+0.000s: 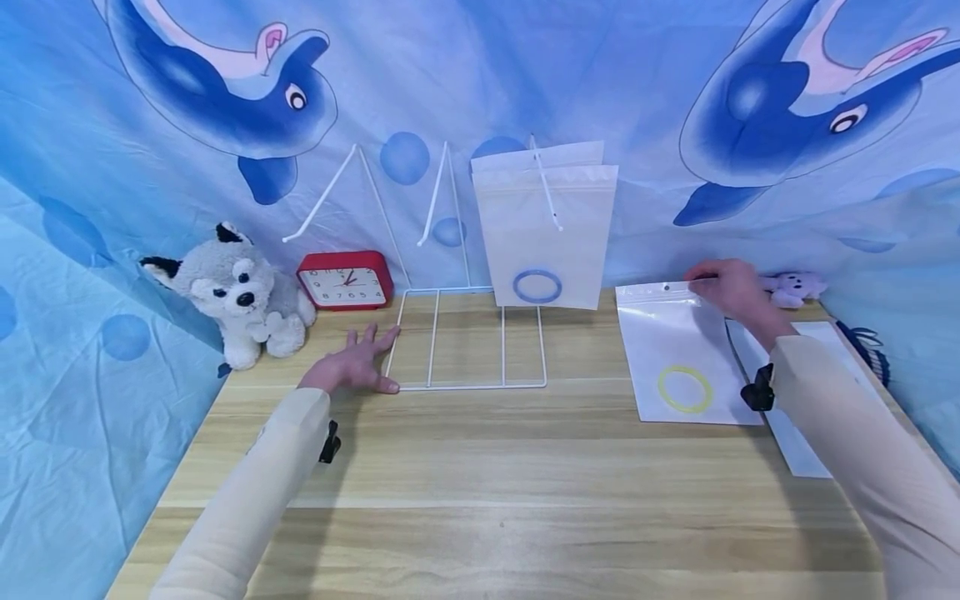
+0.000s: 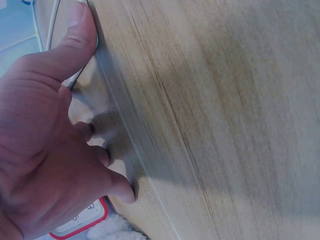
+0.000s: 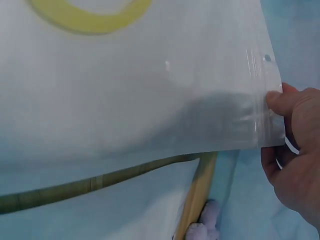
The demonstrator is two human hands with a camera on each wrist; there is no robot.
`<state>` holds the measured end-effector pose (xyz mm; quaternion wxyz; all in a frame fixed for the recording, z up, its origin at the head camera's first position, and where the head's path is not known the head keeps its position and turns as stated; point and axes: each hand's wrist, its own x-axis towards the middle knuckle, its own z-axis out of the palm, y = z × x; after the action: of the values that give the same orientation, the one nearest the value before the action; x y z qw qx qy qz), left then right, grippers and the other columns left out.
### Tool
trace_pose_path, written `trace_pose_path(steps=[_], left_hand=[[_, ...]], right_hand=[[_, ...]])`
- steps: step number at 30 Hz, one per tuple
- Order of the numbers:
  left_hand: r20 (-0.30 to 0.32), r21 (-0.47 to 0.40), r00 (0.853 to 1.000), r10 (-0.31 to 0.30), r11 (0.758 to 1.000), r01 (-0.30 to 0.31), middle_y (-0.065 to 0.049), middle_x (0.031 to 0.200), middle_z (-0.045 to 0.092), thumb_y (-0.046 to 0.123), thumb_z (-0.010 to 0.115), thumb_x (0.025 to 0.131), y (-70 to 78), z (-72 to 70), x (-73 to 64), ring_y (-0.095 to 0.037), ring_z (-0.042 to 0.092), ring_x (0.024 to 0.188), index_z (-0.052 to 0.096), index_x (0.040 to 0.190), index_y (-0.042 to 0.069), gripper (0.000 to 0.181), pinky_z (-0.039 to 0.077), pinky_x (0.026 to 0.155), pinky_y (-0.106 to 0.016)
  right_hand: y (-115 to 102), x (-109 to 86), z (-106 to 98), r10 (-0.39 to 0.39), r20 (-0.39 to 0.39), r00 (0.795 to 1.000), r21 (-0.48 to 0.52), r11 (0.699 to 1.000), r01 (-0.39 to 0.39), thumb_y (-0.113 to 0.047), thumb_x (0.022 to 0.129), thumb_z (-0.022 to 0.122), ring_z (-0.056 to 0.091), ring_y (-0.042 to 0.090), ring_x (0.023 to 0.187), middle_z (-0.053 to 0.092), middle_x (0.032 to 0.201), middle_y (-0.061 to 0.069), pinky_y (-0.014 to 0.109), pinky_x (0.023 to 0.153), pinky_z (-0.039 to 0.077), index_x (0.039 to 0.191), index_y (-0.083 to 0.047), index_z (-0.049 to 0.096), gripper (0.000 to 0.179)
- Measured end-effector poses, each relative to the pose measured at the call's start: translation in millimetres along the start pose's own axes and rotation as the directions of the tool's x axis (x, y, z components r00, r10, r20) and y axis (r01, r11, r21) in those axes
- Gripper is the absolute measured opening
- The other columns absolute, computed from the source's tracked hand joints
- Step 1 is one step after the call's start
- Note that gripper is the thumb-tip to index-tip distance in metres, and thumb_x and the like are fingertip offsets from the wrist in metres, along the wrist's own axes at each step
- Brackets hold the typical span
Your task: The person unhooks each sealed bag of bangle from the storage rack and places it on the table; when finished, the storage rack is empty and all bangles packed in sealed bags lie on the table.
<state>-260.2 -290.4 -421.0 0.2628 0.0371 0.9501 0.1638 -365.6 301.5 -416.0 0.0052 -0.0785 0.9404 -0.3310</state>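
Note:
My left hand [image 1: 354, 363] rests with spread fingers at the left end of a white wire rack [image 1: 471, 387]; the thumb lies at its front corner. In the left wrist view the thumb [image 2: 80, 37] touches the wire. My right hand [image 1: 731, 293] pinches the top edge of a white zip bag [image 1: 701, 333] with a yellow ring [image 1: 685, 389] in it, its top end raised. The right wrist view shows the thumb on the bag [image 3: 150, 90] beside its hang hole. Another white bag [image 1: 543, 242], holding a blue ring [image 1: 537, 286], hangs on the rack's right hook [image 1: 546, 187].
More hooks [image 1: 435, 196] of the rack point forward at left. A red clock [image 1: 345, 281] and a husky plush [image 1: 240, 296] stand left of it. Another white bag [image 1: 795, 433] lies under the right forearm, near a purple plush [image 1: 797, 287] and a dark striped item [image 1: 866, 354].

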Motion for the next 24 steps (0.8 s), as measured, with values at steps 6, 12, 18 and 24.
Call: trace_pose_path(steps=[6, 12, 18, 24], left_hand=[[-0.001, 0.008, 1.000, 0.005, 1.000, -0.005, -0.024, 0.163, -0.014, 0.042, 0.080, 0.084, -0.2, 2.0, 0.4, -0.055, -0.016, 0.142, 0.005, 0.162, 0.022, 0.110, 0.002, 0.099, -0.084], [-0.004, 0.008, 1.000, 0.017, 1.000, -0.017, -0.024, 0.163, -0.013, 0.041, 0.081, 0.083, 1.9, 3.7, 1.8, -0.056, -0.015, 0.142, 0.006, 0.162, 0.021, 0.111, 0.001, 0.099, -0.084], [-0.015, 0.019, 1.000, 0.014, 1.000, -0.014, -0.024, 0.163, -0.013, 0.041, 0.081, 0.083, 1.6, 0.4, 1.6, -0.056, -0.014, 0.143, 0.006, 0.162, 0.022, 0.111, 0.001, 0.098, -0.085], [-0.009, 0.012, 1.000, 0.008, 1.000, -0.008, -0.024, 0.163, -0.013, 0.041, 0.081, 0.083, 0.6, -0.6, 0.4, -0.056, -0.015, 0.142, 0.006, 0.162, 0.021, 0.111, 0.000, 0.098, -0.084]], right_hand=[[7, 8.7, 6, -0.055, -0.001, 0.999, -0.070, 0.996, 0.054, -0.003, 0.097, 0.057, 0.053, 0.047, 0.112, 0.061, 0.119, 0.032, 0.059, 0.087, 0.047, 0.113, 0.008, 0.068, 0.022], [14, 13.0, 10, -0.075, -0.008, 0.997, -0.112, 0.991, 0.073, -0.001, 0.097, 0.058, 0.054, 0.048, 0.109, 0.062, 0.115, 0.032, 0.060, 0.086, 0.047, 0.110, 0.008, 0.069, 0.020], [14, 16.6, 13, -0.069, -0.018, 0.997, -0.122, 0.990, 0.067, -0.003, 0.097, 0.058, 0.055, 0.046, 0.104, 0.063, 0.112, 0.032, 0.059, 0.083, 0.047, 0.110, 0.009, 0.069, 0.020], [18, 19.9, 16, -0.044, -0.006, 0.999, -0.124, 0.991, 0.043, -0.004, 0.097, 0.059, 0.055, 0.044, 0.097, 0.063, 0.109, 0.031, 0.057, 0.079, 0.049, 0.110, 0.010, 0.067, 0.020]])
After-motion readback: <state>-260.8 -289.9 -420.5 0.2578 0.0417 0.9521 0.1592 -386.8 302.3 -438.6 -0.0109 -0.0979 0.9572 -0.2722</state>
